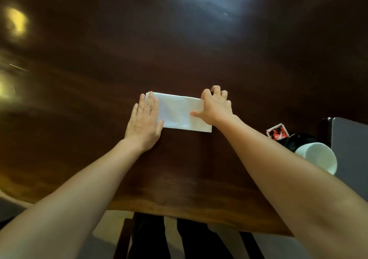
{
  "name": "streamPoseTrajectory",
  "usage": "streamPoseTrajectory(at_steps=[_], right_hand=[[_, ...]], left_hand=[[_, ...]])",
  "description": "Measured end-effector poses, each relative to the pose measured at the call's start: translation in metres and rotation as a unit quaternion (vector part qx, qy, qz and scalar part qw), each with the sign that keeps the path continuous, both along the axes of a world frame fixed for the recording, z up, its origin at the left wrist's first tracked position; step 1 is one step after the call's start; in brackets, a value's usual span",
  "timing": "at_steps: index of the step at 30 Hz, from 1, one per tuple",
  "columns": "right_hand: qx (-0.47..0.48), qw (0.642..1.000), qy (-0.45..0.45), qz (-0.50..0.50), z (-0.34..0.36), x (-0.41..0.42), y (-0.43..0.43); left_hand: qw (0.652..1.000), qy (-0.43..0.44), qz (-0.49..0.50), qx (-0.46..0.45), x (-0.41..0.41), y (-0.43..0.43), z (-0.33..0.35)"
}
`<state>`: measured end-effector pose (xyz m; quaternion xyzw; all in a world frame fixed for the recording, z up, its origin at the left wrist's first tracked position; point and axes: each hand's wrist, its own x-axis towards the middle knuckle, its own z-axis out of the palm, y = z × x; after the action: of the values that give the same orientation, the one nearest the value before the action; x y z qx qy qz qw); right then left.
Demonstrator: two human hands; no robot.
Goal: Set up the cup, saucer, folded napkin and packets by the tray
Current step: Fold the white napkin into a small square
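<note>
A white napkin (180, 111), folded into a long rectangle, lies flat on the dark wooden table (179, 50) in front of me. My left hand (144, 122) rests flat, fingers together, on its left end. My right hand (216, 106) covers its right end, fingers curled over the far corner and thumb stretched across the paper. At the right edge a white cup (318, 157) sits tipped toward me on a black saucer (298, 140). Red and black packets (277, 131) lie just behind the saucer. A grey tray (350, 151) lies at the far right, partly cut off.
The table's near edge (179, 212) runs below my forearms. Under it a dark chair frame (123, 239) and the pale floor show. Bright light reflections shine on the tabletop at the left and at the top.
</note>
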<state>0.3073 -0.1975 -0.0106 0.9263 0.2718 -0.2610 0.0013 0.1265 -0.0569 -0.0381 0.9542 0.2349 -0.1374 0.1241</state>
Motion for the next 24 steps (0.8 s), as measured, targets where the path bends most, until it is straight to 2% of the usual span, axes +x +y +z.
streamPoseTrajectory(at_steps=[4,7,9,12,15,19,22,24], right_hand=[[-0.013,0.994,0.09,-0.067,0.011,0.001,0.006],[-0.04,0.982,0.168,-0.069,0.016,-0.008,0.001],[-0.041,0.958,0.265,-0.104,0.018,-0.017,-0.003],[-0.014,0.871,0.441,-0.217,0.026,-0.033,-0.005],[0.045,0.783,0.54,-0.306,0.03,-0.051,0.001],[0.141,0.707,0.573,-0.391,0.033,-0.072,0.012],[0.189,0.646,0.598,-0.435,0.034,-0.084,0.019],[0.198,0.599,0.618,-0.47,0.034,-0.093,0.025]], left_hand=[[0.993,-0.103,-0.05,0.028,-0.018,-0.017,-0.001],[0.991,-0.125,0.044,-0.021,-0.024,-0.024,0.002],[0.985,-0.138,0.092,-0.055,-0.025,-0.019,0.003],[0.978,-0.157,0.079,-0.11,-0.024,-0.004,0.006],[0.975,-0.174,0.036,-0.129,-0.028,0.009,0.01],[0.978,-0.183,-0.033,-0.092,-0.049,0.022,0.011],[0.968,-0.183,-0.022,-0.169,-0.069,0.03,0.007],[0.959,-0.162,0.043,-0.23,-0.079,0.032,0.01]])
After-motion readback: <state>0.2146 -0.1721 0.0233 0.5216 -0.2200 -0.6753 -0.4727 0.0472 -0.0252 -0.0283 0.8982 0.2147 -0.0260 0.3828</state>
